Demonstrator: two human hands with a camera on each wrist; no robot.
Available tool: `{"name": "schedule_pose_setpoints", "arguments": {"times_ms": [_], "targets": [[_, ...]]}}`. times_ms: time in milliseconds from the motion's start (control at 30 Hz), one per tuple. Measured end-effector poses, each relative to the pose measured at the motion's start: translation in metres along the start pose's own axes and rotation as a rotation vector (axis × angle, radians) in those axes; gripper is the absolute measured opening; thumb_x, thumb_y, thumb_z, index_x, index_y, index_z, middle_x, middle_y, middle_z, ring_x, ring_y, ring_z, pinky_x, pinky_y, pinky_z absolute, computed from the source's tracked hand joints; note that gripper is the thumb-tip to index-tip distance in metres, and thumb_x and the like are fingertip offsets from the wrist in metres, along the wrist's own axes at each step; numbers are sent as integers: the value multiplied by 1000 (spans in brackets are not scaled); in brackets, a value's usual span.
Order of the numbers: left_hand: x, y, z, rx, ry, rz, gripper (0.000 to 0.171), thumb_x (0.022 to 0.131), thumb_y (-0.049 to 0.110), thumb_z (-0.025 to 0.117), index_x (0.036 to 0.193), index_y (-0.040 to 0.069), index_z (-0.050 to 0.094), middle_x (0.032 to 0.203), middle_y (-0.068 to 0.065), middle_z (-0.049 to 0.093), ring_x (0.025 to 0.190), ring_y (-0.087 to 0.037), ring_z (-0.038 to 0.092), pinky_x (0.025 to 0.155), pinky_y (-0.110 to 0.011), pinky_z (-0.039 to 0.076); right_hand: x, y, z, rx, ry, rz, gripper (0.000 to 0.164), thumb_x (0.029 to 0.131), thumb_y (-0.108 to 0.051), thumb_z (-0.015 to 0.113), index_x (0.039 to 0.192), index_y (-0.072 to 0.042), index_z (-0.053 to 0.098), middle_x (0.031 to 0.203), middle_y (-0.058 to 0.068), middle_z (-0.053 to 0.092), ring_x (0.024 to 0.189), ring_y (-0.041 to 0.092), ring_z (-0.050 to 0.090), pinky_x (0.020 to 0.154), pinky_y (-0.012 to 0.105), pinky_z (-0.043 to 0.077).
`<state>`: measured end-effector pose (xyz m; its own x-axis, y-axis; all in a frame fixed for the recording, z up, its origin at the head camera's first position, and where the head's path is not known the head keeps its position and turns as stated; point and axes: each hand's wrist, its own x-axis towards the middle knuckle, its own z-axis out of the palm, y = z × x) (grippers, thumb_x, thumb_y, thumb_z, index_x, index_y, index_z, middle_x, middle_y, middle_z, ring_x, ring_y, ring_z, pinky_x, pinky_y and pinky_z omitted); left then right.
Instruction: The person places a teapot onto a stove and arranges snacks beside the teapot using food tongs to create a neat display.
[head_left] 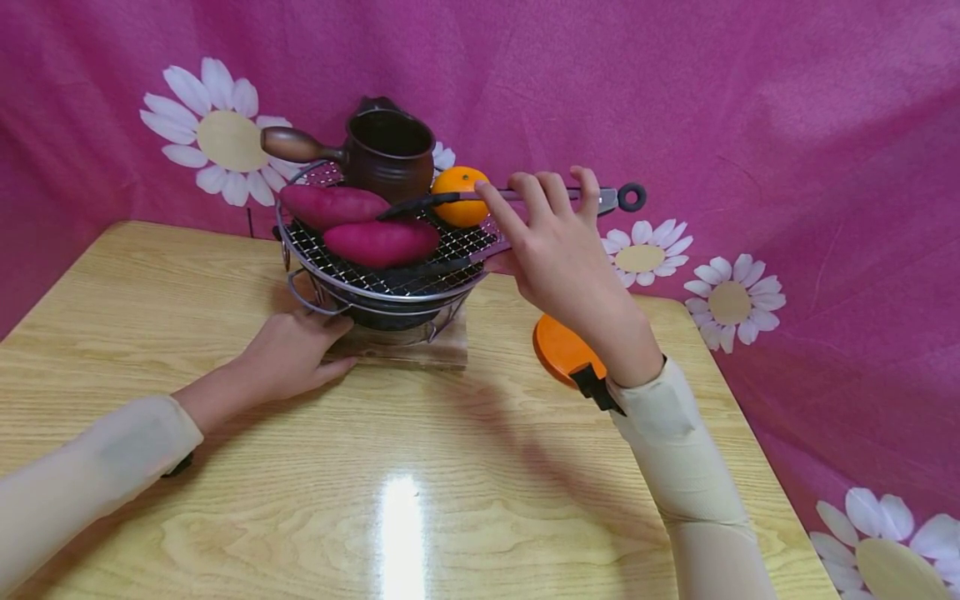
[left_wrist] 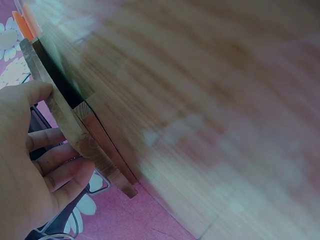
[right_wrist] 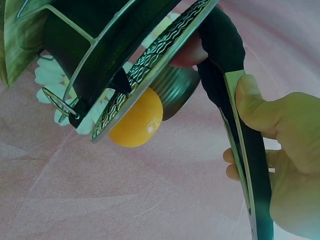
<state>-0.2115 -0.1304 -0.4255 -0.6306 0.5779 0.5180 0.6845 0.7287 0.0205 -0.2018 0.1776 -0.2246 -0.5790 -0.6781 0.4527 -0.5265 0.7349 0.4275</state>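
Note:
My right hand (head_left: 558, 250) holds black-tipped tongs (head_left: 420, 205) over a round wire grill (head_left: 468, 242). The tongs' arms are spread, one on each side of the front purple sweet potato (head_left: 381, 243); a second sweet potato (head_left: 326, 207) lies behind it. In the right wrist view, the thumb presses one arm of the tongs (right_wrist: 255, 165), with fingertips on the far side. My left hand (head_left: 288, 358) rests at the left end of the wooden board (head_left: 405, 357) under the stove. The left wrist view shows its thumb and fingers touching that board (left_wrist: 75, 125).
An orange (head_left: 456, 215) and a brown side-handled pot (head_left: 386, 171) stand on the grill's back half. Beneath the mesh is a dark stove bowl (head_left: 390, 319) in a wire frame. A round orange disc (head_left: 558, 346) lies on the wooden table (head_left: 315, 500), partly behind the right wrist.

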Motion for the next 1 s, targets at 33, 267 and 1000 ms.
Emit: {"name": "schedule_pose_setpoints", "arguments": {"times_ms": [33,267,1000], "targets": [[0,0,0,1,0,0,38,84,38,77,101,9,61,83,-13,64,64,-34,61,46,-45,44,0,0,0,3,-2,1,72,88,-24,78,151,-12,46,132,20,54,122,37,48,105,62,23],[0,0,-1,7,14,7,39,83,39,77,101,8,61,83,-15,65,63,-35,61,46,-46,43,-2,1,2,35,-4,4,71,89,-22,78,151,-11,46,133,21,53,122,37,47,106,63,21],[0,1,1,-7,62,33,37,82,36,79,97,7,63,75,-11,62,60,-35,61,48,-46,45,-5,4,2,99,53,7,75,87,-40,73,151,-11,46,134,22,50,123,38,44,104,63,20]]}}
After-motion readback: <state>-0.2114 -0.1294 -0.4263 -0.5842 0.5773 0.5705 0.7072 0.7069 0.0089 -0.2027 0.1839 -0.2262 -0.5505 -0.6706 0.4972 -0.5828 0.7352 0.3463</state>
